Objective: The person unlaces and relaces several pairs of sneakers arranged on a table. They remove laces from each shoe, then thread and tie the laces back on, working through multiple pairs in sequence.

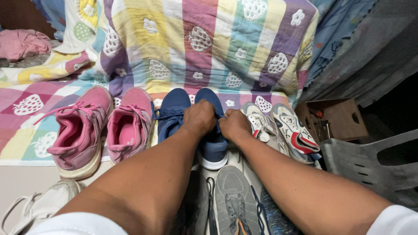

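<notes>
Resting on the right blue sneaker (212, 143), both hands work at its top. The left hand (199, 117) and right hand (234, 125) have their grip curled inward at the laces, though what the fingers pinch is hidden. The shoe stands beside its blue mate (170, 114), between pink sneakers (102, 130) and white sneakers (283, 128), on a striped blanket (209, 48).

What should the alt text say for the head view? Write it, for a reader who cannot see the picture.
Seen from above, a person's left hand and right hand work at the laces of the right-hand blue sneaker of a pair. It stands between pink sneakers and white sneakers on a striped strawberry-print blanket. A grey shoe lies nearer the camera.
</notes>
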